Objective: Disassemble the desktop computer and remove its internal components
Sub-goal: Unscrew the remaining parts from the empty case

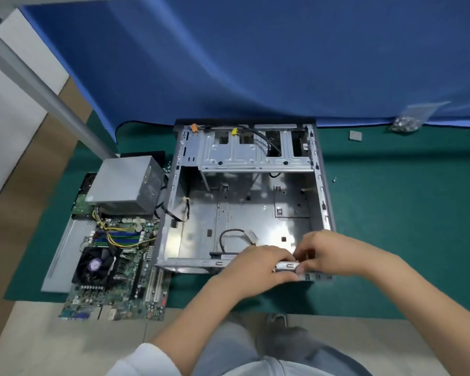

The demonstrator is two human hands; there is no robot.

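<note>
**Kid:** What are your hands doing?

**Me:** I am kneeling on the floor. My left hand (258,263) and my right hand (329,251) are both sitting on the near edge of the computer case (244,202). They are pinching a small silver part (288,265) between them. My left fingers are curling around its left end. My right fingers are curling around its right end. I cannot tell exactly what the part is, because my fingers are hiding most of it.

**Kid:** So where is the case?

**Me:** It is lying open on the green mat (391,213), right under and just past my hands. A black cable (228,234) is looping on the case floor just behind my left hand. At the far end of the case, a metal drive cage (255,150) is sitting with a yellow plug (234,131) and an orange plug (193,128) near its top.

**Kid:** And the stuff on the left?

**Me:** The motherboard (120,272) is lying just beside the case, with its black fan (94,265) facing up. The grey power supply (128,183) is sitting behind it, touching the board's far end. A flat grey panel (63,256) is lying under them.

**Kid:** What about the right?

**Me:** One little screw (334,179) is lying near the case. Farther back, a small grey square (355,135) and a clear bag (407,122) are resting by the blue cloth (255,55).
</note>
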